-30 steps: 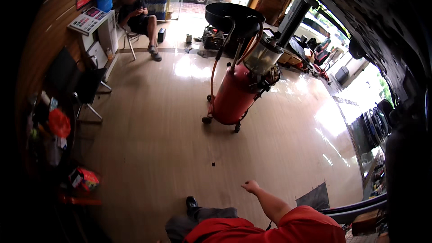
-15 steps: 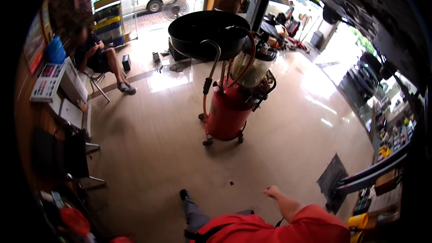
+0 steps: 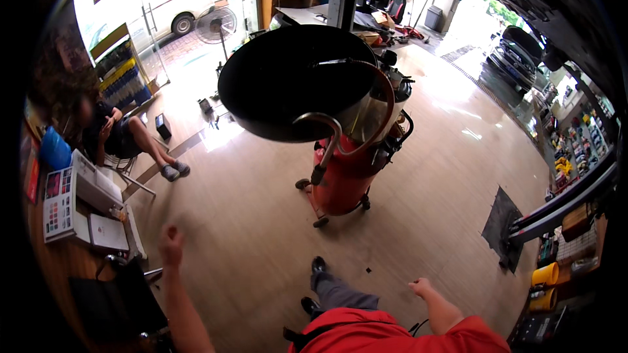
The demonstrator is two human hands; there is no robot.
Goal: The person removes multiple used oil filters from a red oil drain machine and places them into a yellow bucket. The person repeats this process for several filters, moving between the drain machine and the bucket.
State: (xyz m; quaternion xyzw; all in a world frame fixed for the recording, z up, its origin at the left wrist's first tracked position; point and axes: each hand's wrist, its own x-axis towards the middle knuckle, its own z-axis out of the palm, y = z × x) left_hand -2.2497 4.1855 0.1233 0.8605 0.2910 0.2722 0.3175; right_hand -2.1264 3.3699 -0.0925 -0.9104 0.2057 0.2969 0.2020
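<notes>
In front of me stands an oil drain unit with a red tank [image 3: 345, 183], small wheels and a wide black pan [image 3: 294, 85] on top. A curved hose [image 3: 386, 101] loops from the pan, beside a clear container. My left hand [image 3: 172, 246] is raised at the left over the floor, somewhat blurred, with its fingers curled in and nothing visible in them. My right hand [image 3: 420, 286] hangs low on the right, loosely closed, and no object shows in it. Neither hand touches the unit.
At the left, a person sits on a chair by a desk [image 3: 59, 265] holding a blue bin and open boxes. A black chair [image 3: 121, 297] is near my left arm. On the right are a lift arm [image 3: 556, 212], a dark floor plate [image 3: 502, 229] and yellow containers [image 3: 545, 273]. A vehicle's underside hangs overhead.
I have stepped closer to the drain unit, which now looks larger. My left hand has come into view at the left. My right hand stays low, loosely closed.
</notes>
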